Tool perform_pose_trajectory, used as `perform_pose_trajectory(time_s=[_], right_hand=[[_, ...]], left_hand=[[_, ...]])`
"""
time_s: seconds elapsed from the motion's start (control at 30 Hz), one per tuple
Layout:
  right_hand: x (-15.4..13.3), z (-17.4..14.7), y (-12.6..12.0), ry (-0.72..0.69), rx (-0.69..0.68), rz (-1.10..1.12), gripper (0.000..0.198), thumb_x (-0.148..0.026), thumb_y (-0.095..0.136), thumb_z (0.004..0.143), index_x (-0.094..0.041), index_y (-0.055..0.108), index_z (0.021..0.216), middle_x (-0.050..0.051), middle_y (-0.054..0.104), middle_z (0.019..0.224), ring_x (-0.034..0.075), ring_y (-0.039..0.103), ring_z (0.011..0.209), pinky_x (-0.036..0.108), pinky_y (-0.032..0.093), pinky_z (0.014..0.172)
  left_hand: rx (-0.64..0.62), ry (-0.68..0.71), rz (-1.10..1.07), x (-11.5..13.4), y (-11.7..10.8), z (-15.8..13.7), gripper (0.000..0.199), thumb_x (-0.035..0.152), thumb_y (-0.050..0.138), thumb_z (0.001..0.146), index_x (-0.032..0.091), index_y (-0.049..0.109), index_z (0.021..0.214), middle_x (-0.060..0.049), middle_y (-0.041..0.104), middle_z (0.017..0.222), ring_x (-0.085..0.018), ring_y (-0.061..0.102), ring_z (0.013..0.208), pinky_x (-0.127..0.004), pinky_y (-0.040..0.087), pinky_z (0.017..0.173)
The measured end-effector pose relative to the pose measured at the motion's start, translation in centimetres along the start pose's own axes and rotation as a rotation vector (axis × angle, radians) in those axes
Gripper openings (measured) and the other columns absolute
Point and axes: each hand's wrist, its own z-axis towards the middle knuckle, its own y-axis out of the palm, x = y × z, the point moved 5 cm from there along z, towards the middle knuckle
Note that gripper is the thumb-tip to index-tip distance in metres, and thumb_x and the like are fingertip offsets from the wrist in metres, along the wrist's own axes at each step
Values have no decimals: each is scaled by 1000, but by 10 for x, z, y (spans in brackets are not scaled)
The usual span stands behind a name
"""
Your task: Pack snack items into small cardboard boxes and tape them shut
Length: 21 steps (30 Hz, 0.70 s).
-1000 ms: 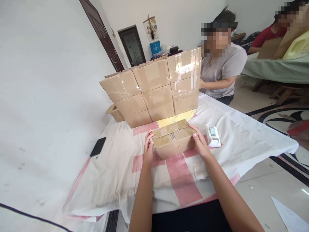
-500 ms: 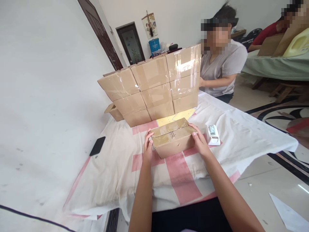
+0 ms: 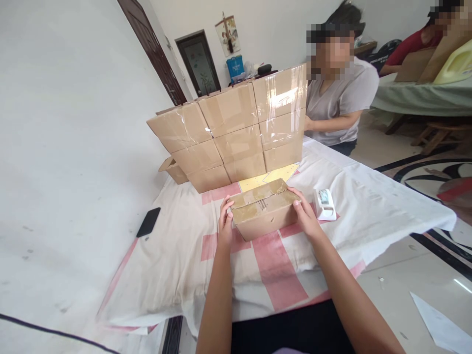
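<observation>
A small taped cardboard box [image 3: 266,216] rests on the cloth-covered table in front of me. My left hand [image 3: 225,220] grips its left end, thumb on the near side and fingers at the far corner. At the other end, my right hand [image 3: 305,211] holds the box with its thumb on the near top edge and fingers behind. Brown tape covers the top along a ragged seam. Just beyond stands a wall of joined cardboard boxes [image 3: 238,142] in rows, wrapped in clear tape. Yellow sheets [image 3: 271,178] lie flat between the box and that wall.
A white device [image 3: 325,210] sits right of my right hand. Far left lies a black phone [image 3: 148,222] on the tablecloth [image 3: 169,275]. An open carton [image 3: 173,170] stands behind the wall's left end. A person [image 3: 339,98] sits behind its right end; another person [image 3: 413,51] is farther right.
My view has shifted very slightly. Both hands keep the same hold on the cardboard box, which stays in place.
</observation>
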Motion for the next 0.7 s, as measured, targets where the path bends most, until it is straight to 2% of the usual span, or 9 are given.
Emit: perform_pose_trajectory(time_s=[0.43,0.7], right_hand=[[0,-1,0,13,2,-17,52,-58,43,103,-30,52,146,8,50,152,28,43,146,48,32,125],[-2,0,0,-2,4,-41,53,-58,42,103,-29,51,146,9,53,148,29,46,142,49,33,123]], left_hand=[[-4,-4,9,1,0,0,39,52,48,103,29,64,131,-7,38,165,-26,31,156,-46,25,128],[8,-18,3,2,0,0,41,56,49,102,29,65,129,-7,39,165,-27,31,156,-47,26,129]])
